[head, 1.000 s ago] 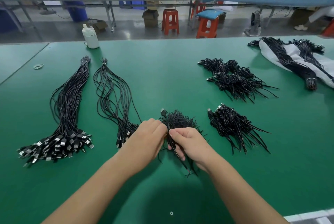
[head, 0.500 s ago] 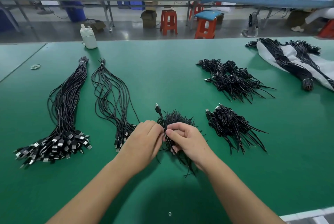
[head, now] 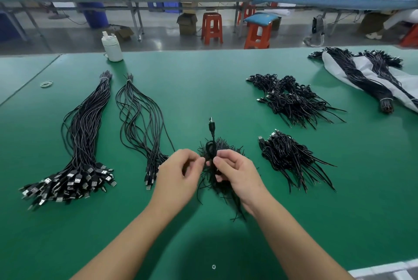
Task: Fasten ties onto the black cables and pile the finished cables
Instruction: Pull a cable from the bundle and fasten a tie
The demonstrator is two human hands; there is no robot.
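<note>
Midway, by the look. Pinched one coiled cable (head: 212, 144) upright over the ties (head: 222, 148) with right hand (head: 235, 170); left hand (head: 178, 173) curled at the tie, grip unclear. Two finished piles (head: 291, 155) right; untied bundles (head: 83, 135) left.

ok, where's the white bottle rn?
In the head view the white bottle stands at the far edge of the green table, left of centre, just beyond the tied ends of the two long cable bundles.

Matt green table (head: 203, 89), black rubbery cables (head: 83, 126) with shiny metal plugs.
</note>
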